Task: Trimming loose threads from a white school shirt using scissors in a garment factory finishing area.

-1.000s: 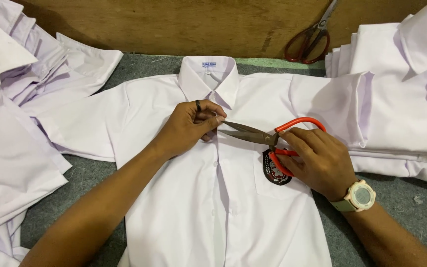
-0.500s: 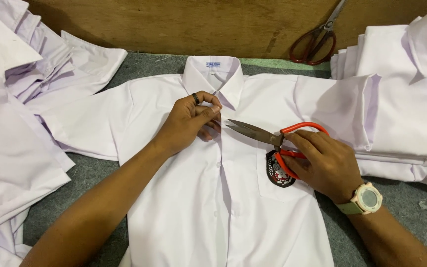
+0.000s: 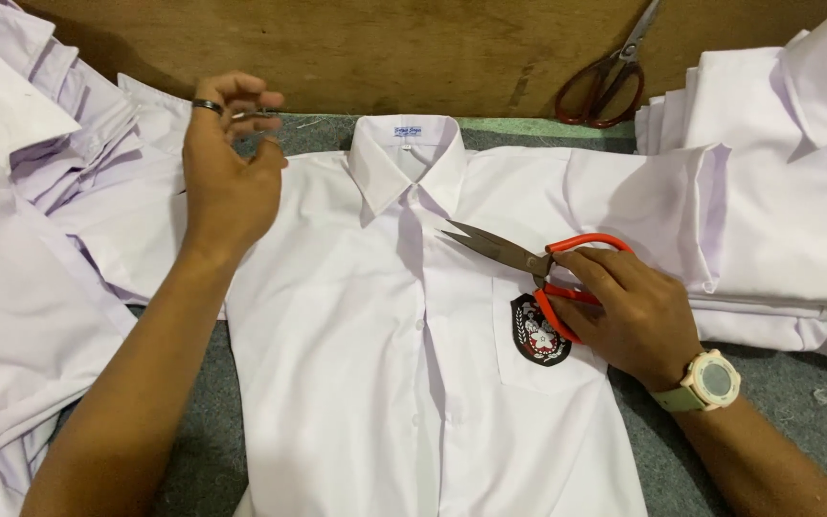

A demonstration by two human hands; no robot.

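A white buttoned school shirt with a dark crest on its chest pocket (image 3: 413, 345) lies flat, collar away from me, on the grey felt tabletop (image 3: 777, 402). My right hand (image 3: 624, 311) grips the red-handled steel scissors (image 3: 538, 263) over the pocket, blades nearly together and pointing toward the collar. My left hand (image 3: 227, 177) hovers off the shirt's shoulder, thumb and fingertips pinched on something too small to tell. Stacks of folded white shirts (image 3: 787, 182) flank both sides.
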